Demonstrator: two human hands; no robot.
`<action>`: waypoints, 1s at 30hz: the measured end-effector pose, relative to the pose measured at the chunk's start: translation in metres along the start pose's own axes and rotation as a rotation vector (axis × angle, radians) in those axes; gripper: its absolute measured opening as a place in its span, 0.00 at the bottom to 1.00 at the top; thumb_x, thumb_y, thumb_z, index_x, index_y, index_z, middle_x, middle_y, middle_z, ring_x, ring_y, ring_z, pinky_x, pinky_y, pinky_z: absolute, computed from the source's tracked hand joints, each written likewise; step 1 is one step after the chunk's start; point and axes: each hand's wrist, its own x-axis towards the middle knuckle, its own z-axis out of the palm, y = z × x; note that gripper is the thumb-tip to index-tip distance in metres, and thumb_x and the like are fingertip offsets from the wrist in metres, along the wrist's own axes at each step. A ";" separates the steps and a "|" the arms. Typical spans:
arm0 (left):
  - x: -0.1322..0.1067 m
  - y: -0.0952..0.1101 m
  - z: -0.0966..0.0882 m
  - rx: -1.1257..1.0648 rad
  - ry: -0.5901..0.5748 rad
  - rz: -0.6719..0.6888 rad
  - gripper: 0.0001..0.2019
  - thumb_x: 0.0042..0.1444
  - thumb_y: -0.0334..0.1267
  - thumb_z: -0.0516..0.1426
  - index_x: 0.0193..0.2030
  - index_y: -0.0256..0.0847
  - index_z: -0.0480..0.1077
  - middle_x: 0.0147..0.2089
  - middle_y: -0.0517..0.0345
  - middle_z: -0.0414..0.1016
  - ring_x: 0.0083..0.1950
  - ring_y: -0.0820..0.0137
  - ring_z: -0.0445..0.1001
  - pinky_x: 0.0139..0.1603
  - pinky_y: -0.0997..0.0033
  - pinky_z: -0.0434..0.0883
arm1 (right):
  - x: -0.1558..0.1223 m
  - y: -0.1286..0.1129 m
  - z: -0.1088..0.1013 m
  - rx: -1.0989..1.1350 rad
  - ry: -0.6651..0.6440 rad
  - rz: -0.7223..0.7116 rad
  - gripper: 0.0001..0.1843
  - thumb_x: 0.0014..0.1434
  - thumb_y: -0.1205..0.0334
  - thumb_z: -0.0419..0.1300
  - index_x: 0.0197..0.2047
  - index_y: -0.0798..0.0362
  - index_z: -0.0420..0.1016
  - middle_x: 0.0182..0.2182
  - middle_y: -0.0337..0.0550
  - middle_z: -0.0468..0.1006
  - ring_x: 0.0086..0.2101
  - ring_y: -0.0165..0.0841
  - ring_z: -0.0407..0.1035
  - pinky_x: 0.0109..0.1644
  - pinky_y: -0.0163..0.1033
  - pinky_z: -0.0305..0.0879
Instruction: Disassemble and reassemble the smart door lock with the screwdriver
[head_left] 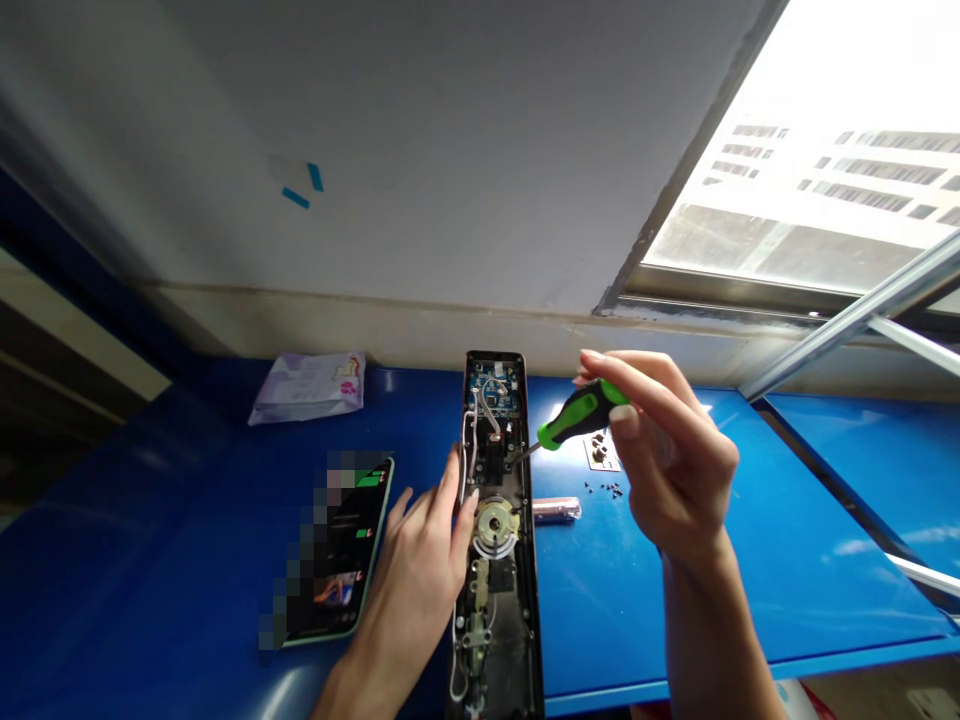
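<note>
A long black door-lock body lies open on the blue table, showing a blue circuit board, white wires and a round brass part. My left hand rests on the lock's left edge, fingers stretched along it. My right hand is closed round a green-and-black screwdriver. The screwdriver's tip points down-left into the lock's upper middle.
A phone with a lit screen lies left of the lock. A purple packet sits at the back left. Right of the lock are a small metal plate, several tiny screws and a small pink cylinder. A window frame runs at right.
</note>
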 end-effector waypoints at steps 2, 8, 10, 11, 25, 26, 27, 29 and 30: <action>-0.001 0.003 -0.004 0.058 0.002 -0.004 0.27 0.77 0.46 0.45 0.76 0.38 0.61 0.56 0.44 0.85 0.52 0.55 0.84 0.63 0.45 0.75 | -0.001 -0.001 -0.001 0.047 -0.044 0.020 0.25 0.72 0.70 0.55 0.67 0.40 0.76 0.60 0.46 0.80 0.54 0.43 0.77 0.55 0.56 0.79; -0.008 0.008 -0.010 0.177 0.008 -0.032 0.28 0.77 0.49 0.43 0.76 0.41 0.61 0.49 0.46 0.85 0.49 0.52 0.83 0.58 0.42 0.74 | -0.004 0.002 -0.002 0.075 -0.034 0.029 0.26 0.71 0.72 0.57 0.67 0.43 0.76 0.61 0.45 0.80 0.57 0.44 0.78 0.61 0.60 0.79; -0.009 0.007 -0.009 0.160 0.002 -0.038 0.28 0.77 0.50 0.42 0.76 0.40 0.62 0.48 0.47 0.85 0.48 0.52 0.83 0.55 0.43 0.75 | -0.004 0.004 -0.003 0.075 -0.032 0.028 0.26 0.71 0.72 0.56 0.67 0.43 0.75 0.62 0.45 0.80 0.58 0.45 0.78 0.62 0.60 0.79; -0.009 0.006 -0.008 0.155 0.003 -0.044 0.28 0.77 0.50 0.43 0.76 0.41 0.62 0.49 0.47 0.85 0.49 0.52 0.83 0.55 0.43 0.76 | -0.004 0.005 -0.003 0.073 -0.030 0.025 0.26 0.71 0.72 0.56 0.67 0.43 0.75 0.62 0.45 0.80 0.58 0.45 0.78 0.62 0.60 0.79; -0.001 0.012 -0.021 0.055 -0.185 -0.294 0.28 0.74 0.49 0.47 0.77 0.47 0.60 0.56 0.47 0.84 0.60 0.50 0.81 0.72 0.26 0.56 | -0.003 0.006 0.000 0.094 0.023 -0.005 0.26 0.66 0.73 0.65 0.63 0.40 0.79 0.51 0.43 0.84 0.46 0.39 0.80 0.45 0.48 0.82; -0.001 0.012 -0.021 0.051 -0.185 -0.297 0.28 0.74 0.49 0.48 0.77 0.47 0.60 0.54 0.47 0.85 0.59 0.50 0.81 0.72 0.27 0.56 | -0.003 0.006 0.000 0.080 0.038 -0.024 0.26 0.63 0.72 0.68 0.61 0.40 0.81 0.47 0.42 0.83 0.43 0.37 0.79 0.40 0.45 0.80; -0.001 0.012 -0.022 0.047 -0.183 -0.299 0.28 0.74 0.50 0.48 0.77 0.47 0.61 0.53 0.48 0.85 0.58 0.51 0.81 0.72 0.27 0.56 | -0.002 0.006 -0.001 0.061 0.048 -0.036 0.25 0.61 0.72 0.71 0.59 0.39 0.83 0.44 0.41 0.81 0.39 0.35 0.77 0.35 0.42 0.78; -0.001 0.011 -0.023 0.044 -0.174 -0.300 0.29 0.73 0.52 0.49 0.76 0.47 0.62 0.51 0.49 0.86 0.57 0.50 0.82 0.73 0.28 0.56 | -0.001 0.005 -0.001 0.031 0.038 -0.027 0.23 0.63 0.69 0.70 0.59 0.40 0.83 0.42 0.42 0.78 0.37 0.34 0.75 0.33 0.41 0.74; -0.001 0.010 -0.023 0.046 -0.167 -0.300 0.29 0.72 0.53 0.49 0.76 0.47 0.62 0.51 0.49 0.86 0.57 0.50 0.81 0.73 0.28 0.56 | -0.001 0.004 -0.001 0.035 0.014 -0.008 0.22 0.67 0.67 0.66 0.61 0.40 0.81 0.45 0.43 0.78 0.40 0.35 0.76 0.36 0.43 0.76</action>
